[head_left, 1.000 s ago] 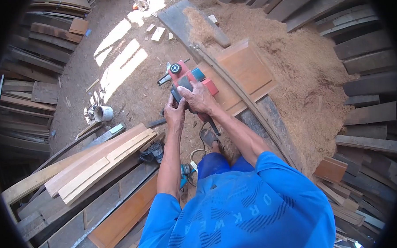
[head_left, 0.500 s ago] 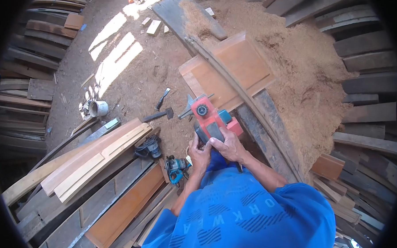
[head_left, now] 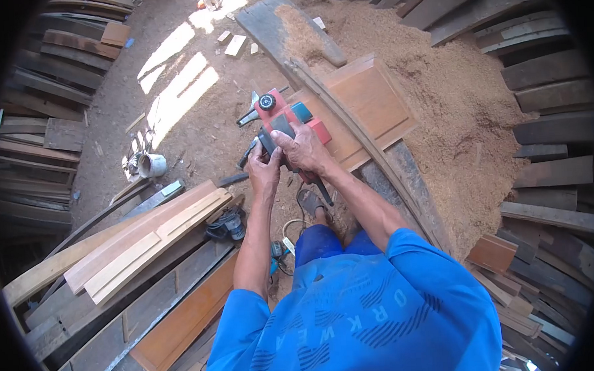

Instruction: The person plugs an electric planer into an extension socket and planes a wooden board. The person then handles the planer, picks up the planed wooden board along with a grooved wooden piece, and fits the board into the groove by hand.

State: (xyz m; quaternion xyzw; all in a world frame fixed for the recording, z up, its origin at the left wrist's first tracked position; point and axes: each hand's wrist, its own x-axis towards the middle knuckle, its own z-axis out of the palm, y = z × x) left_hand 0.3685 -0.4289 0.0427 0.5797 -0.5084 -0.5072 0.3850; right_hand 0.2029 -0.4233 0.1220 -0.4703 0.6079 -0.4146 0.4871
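A red and black electric hand planer (head_left: 279, 113) with a round black knob and a teal part is held out in front of me, above the ground. My right hand (head_left: 302, 150) is closed around its rear body, thumb on top. My left hand (head_left: 264, 172) grips the near left side, fingers pressed to the dark casing. A dark cord end hangs below the tool. Just right of it, an orange-brown wooden panel (head_left: 366, 96) lies across a plank bench, with a long narrow strip of wood (head_left: 347, 120) over it.
Light planks (head_left: 157, 248) are stacked at the left, with a grey power tool (head_left: 227, 225) beside them. A teal power tool (head_left: 275, 253) is partly behind my left arm. A white bucket (head_left: 151, 165) stands on the ground. Sawdust (head_left: 464, 138) heaps up right of the bench.
Both hands and the planer have moved forward and to the left, farther from my body. My arms are more stretched, and a foot now shows below.
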